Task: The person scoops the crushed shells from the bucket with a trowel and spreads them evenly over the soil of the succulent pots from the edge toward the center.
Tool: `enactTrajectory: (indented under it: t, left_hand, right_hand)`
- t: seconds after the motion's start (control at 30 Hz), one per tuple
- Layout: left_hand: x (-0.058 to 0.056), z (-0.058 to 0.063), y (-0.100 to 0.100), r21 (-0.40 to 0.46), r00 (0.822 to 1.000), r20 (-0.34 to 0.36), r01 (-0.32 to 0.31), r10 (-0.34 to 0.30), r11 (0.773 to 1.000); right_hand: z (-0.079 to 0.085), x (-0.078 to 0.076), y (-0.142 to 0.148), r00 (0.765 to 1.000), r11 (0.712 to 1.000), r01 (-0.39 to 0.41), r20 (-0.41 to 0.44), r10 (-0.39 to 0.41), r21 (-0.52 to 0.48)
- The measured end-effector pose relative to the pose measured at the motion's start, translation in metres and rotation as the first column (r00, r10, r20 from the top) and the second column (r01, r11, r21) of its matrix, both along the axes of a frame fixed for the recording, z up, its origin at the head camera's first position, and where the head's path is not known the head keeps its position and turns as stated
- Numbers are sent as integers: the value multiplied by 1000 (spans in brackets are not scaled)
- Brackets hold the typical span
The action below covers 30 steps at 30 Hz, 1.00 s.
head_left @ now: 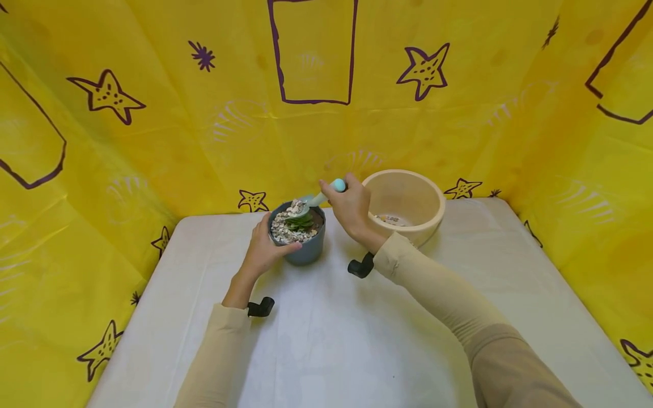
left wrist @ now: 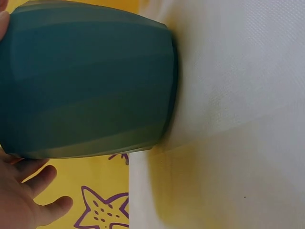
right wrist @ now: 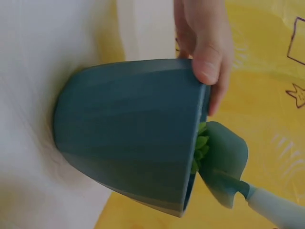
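A blue-green plant pot (head_left: 306,253) stands on the table, holding a small green succulent (head_left: 300,222) among pale pebbles (head_left: 280,226) with some brown soil showing. My left hand (head_left: 263,248) grips the pot at its left side, thumb at the near rim and fingers around the far side. In my right hand (head_left: 351,208) is the handle of a small trowel (head_left: 320,198), tipped down over the pot. The right wrist view shows the trowel's blade (right wrist: 225,155) at the pot's mouth, close beside the succulent's leaves (right wrist: 201,147). Pebbles lie on the blade in the head view.
A cream round tub (head_left: 433,221) stands right of the pot, behind my right forearm, with a few pebbles (head_left: 390,219) on its bottom. A white cloth covers the table (head_left: 326,340). Yellow patterned sheeting (head_left: 316,141) rises at the back and both sides.
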<state>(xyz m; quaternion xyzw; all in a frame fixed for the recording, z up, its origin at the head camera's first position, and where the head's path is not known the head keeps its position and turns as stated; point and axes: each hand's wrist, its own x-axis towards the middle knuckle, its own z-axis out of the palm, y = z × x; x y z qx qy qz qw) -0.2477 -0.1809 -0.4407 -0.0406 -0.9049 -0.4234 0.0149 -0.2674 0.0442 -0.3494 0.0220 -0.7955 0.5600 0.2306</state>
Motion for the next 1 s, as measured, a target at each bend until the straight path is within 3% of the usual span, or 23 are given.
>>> enactTrajectory:
  t: [0.13,0.5,1.0]
  left_hand:
    - [0,1,0,8,1000,2,13,-13,1000]
    - [-8,0,-6,39,996,40,75,-76,996]
    - [-1,-3,0,34,1000,-4,1,0,999]
  right_hand:
    - [-3,0,-2,1000,999,2,-29,0,41]
    - [2,-1,4,999,1000,16,-29,-16,-11]
    - [3,-1,3,1000,1000,10,-19,-11,-1]
